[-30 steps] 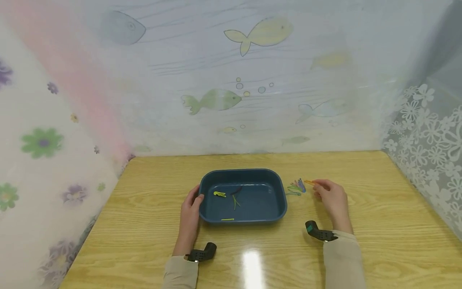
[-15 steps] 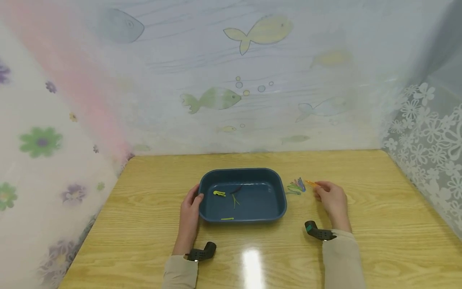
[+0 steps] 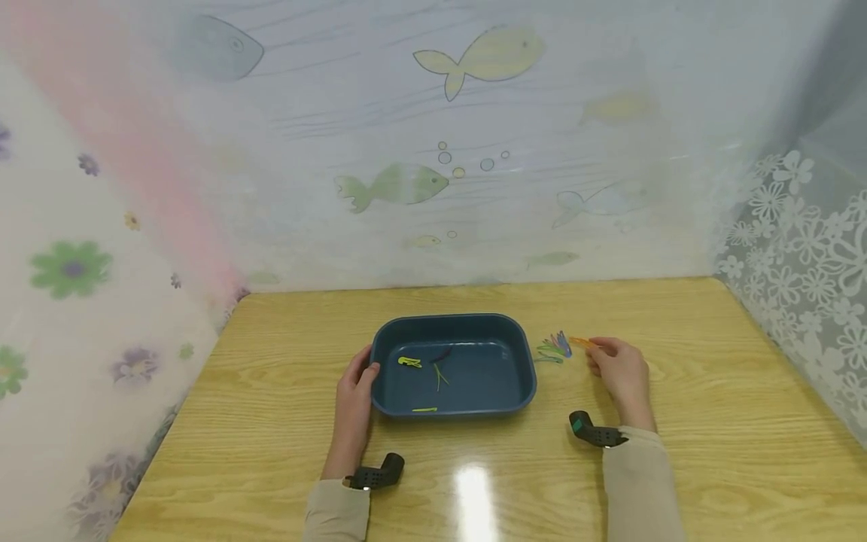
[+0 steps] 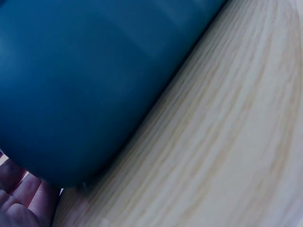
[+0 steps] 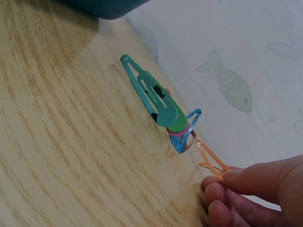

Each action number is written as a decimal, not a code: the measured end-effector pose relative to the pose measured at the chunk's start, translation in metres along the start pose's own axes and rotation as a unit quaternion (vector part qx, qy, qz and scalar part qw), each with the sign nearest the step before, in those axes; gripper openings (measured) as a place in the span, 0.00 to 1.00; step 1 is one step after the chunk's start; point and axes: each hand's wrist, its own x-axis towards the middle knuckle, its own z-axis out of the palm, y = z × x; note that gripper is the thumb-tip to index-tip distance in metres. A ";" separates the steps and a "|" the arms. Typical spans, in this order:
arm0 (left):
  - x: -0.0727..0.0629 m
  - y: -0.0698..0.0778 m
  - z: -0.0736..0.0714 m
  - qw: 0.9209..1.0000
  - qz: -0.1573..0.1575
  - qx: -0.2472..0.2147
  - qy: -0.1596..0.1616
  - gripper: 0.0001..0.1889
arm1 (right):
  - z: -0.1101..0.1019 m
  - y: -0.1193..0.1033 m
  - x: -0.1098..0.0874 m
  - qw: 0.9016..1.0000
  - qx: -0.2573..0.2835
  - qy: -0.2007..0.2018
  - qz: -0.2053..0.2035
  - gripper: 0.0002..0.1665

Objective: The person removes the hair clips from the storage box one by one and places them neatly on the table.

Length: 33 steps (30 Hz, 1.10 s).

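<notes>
My right hand (image 3: 621,376) pinches an orange snap hair clip (image 5: 214,163) between thumb and fingers, close over the table; its two parts stand apart in the right wrist view. Just left of it lies a small fanned pile of hair clips: a teal one (image 5: 150,97) on top, a green one (image 5: 177,124) under it, then pink and blue (image 5: 182,139). My left hand (image 3: 355,391) holds the left side of a dark blue basin (image 3: 467,412), thumb at the rim, fingers along the outer wall. Inside the basin lie a yellow clip (image 3: 409,362), a dark clip (image 3: 442,354) and a green clip (image 3: 441,376).
A yellow strip-like clip (image 3: 424,409) lies by the basin's near wall. The wood-grain table (image 3: 271,421) meets a fish-patterned curtain (image 3: 488,248) at the back. Flowered curtains hang at the left and right sides. Black cameras are strapped to both wrists.
The head view has shifted slightly. Both hands stay nearly in place: the left at the basin, the right with the orange hair clip beside the pile.
</notes>
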 end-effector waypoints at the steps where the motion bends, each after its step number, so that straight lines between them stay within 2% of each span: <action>1: 0.000 0.000 0.000 1.000 -0.001 0.001 0.001 0.18 | 0.000 0.000 0.000 1.000 -0.003 0.001 0.000 0.19; 6: 0.000 0.000 0.000 1.000 -0.002 -0.001 -0.004 0.17 | -0.001 -0.001 0.000 1.000 -0.021 -0.001 -0.002 0.20; 10: -0.003 0.009 0.000 1.000 -0.006 -0.005 -0.008 0.18 | -0.002 -0.002 0.002 0.999 -0.048 -0.001 -0.010 0.21; 13: -0.002 0.008 0.002 1.000 -0.002 -0.007 -0.004 0.18 | -0.003 -0.003 0.002 0.998 -0.058 -0.006 -0.014 0.21; 16: 0.002 -0.001 0.003 1.000 0.003 -0.006 0.002 0.17 | -0.004 -0.004 0.000 0.998 -0.063 -0.013 -0.013 0.21; 26: 0.000 0.000 0.000 1.000 0.001 -0.002 0.000 0.18 | 0.000 -0.004 0.002 0.997 -0.067 -0.040 -0.022 0.23; 33: 0.001 -0.001 -0.001 1.000 0.005 -0.002 -0.007 0.18 | 0.003 -0.005 0.003 0.996 -0.066 -0.044 -0.026 0.23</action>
